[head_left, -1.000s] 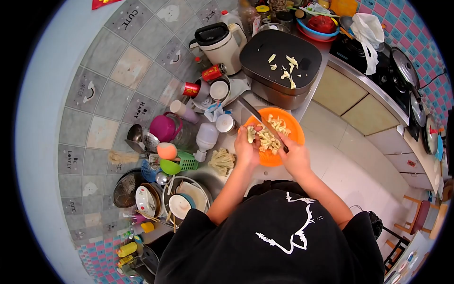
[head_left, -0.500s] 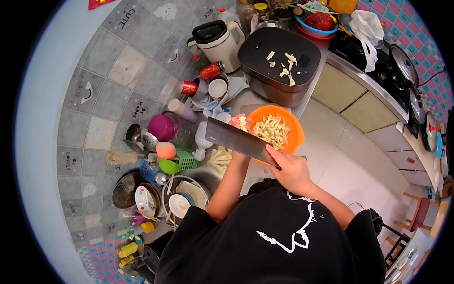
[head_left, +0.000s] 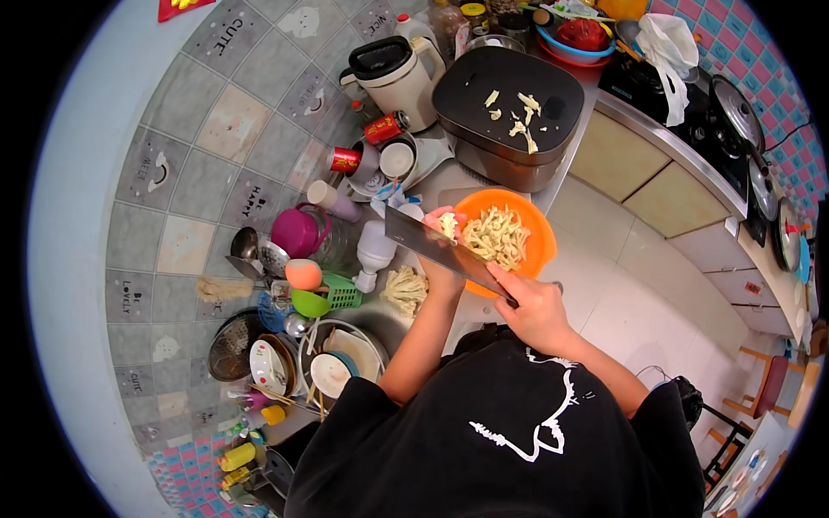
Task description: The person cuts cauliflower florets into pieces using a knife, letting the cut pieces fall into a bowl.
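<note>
My right hand (head_left: pixel 535 309) is closed round the handle of a cleaver (head_left: pixel 440 250), whose broad blade points to the upper left. My left hand (head_left: pixel 442 272) is partly hidden behind the blade. Its fingers are curled about a pale piece of vegetable (head_left: pixel 447 225), perhaps cauliflower or mushroom, close to the blade. Just right of it is an orange bowl (head_left: pixel 537 226) holding many pale cut strips (head_left: pixel 498 238). A larger pale bunch (head_left: pixel 405 291) of the same look lies left of my left forearm.
Pale scraps (head_left: pixel 523 129) lie on the dark lid of a boxy appliance (head_left: pixel 496 177) beyond the bowl. A soy-milk-maker-like jug (head_left: pixel 393 86), red cans (head_left: pixel 385 129), a white bottle (head_left: pixel 376 249) and a dish basin (head_left: pixel 373 341) crowd the left side. A stove (head_left: pixel 643 93) is at right.
The cleaver blade has shifted slightly right and down, and my left hand with the pale piece has moved slightly right. Both hands keep their hold.
</note>
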Motion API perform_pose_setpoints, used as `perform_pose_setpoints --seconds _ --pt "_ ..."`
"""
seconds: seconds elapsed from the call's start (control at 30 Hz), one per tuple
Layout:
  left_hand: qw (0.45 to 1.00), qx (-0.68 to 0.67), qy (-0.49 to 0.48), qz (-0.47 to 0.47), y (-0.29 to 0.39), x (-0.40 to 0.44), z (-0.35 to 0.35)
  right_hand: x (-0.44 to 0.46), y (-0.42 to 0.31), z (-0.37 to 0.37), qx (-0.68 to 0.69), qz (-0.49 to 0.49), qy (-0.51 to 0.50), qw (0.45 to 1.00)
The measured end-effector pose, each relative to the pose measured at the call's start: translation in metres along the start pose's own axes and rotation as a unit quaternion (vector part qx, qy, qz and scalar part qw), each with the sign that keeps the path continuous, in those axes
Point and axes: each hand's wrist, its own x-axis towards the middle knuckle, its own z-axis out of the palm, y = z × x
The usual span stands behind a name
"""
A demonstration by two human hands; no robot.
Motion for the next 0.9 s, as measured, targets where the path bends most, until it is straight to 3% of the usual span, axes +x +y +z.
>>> perform_pose_setpoints --seconds 0.13,0.27,0.37,0.53,0.9 --pt "0.987 -0.151 -0.03 -0.041 -0.002 0.002 -0.007 -0.001 -0.006 -0.004 -0.009 0.015 -0.022 1.0" --pt "0.99 -0.139 -0.016 -0.012 -0.006 -0.007 0.003 0.0 -0.002 0.003 -0.008 0.02 -0.003 1.0" --pt "0.999 -0.021 0.018 0.036 -0.007 -0.01 0.008 0.002 0.003 0.009 0.003 0.022 0.007 1.0" --pt "0.993 -0.11 0.037 -0.027 -0.002 -0.014 0.009 0.008 0.008 0.02 0.011 0.01 0.033 0.999" --pt "0.987 -0.049 0.129 -0.085 -0.011 -0.01 0.009 0.013 0.019 0.034 -0.05 0.019 0.017 0.998"
